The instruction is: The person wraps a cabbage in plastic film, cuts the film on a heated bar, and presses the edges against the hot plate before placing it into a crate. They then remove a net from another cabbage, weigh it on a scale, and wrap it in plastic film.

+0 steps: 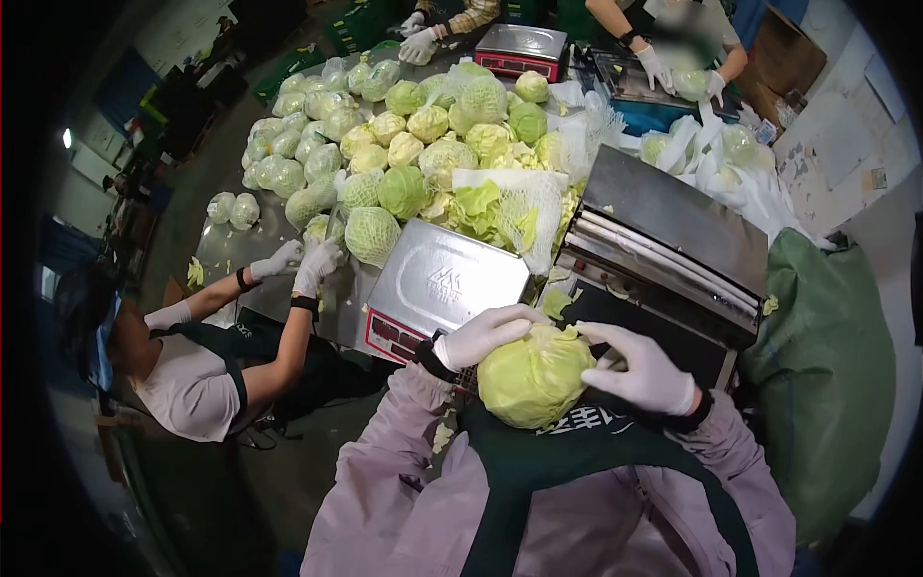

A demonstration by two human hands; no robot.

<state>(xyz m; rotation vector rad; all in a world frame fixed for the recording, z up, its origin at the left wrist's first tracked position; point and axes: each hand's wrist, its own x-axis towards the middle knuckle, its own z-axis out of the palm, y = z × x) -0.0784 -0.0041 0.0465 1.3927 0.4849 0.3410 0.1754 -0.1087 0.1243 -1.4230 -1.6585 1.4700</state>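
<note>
A pale green cabbage (535, 377) is held close against the front of my dark green apron. My left hand (490, 337), in a white glove, grips its upper left side with the fingers laid over the top. On the other side, my right hand (642, 370), also gloved, has its fingers bent around the cabbage's right edge, with fingertips on the outer leaves near the top. Just beyond my left hand is a weighing scale (450, 277) with a steel plate and a red front. A wrapping machine (663, 255) with pale rollers stands beyond my right hand.
Many cabbages (402, 192), some netted or wrapped, cover the steel table. At left, a co-worker's gloved hands (315, 266) handle a cabbage. Two more people work across the table near another scale (520, 50). A large green sack (822, 375) stands at right.
</note>
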